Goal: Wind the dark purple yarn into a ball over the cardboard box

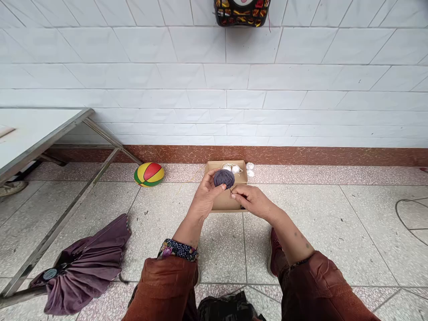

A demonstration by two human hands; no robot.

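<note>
My left hand (pixel 206 194) is closed around a ball of dark grey-purple yarn (pixel 224 178), held above a shallow cardboard box (pixel 223 204) on the floor. Just right of the ball, my right hand (pixel 250 198) pinches the dark strand of yarn that runs from it. White yarn balls (pixel 235 169) lie at the far end of the box. Outside its right edge sit more small white balls (pixel 250 169). A small dark thing near the box's lower right corner is mostly hidden by my right hand.
A red, yellow and green ball (pixel 149 174) rests on the floor to the left. A folded purple umbrella (pixel 88 267) lies near the metal-framed table (pixel 72 117). Behind the box rises a white tiled wall (pixel 160 100). A thin cable (pixel 401 214) loops at right.
</note>
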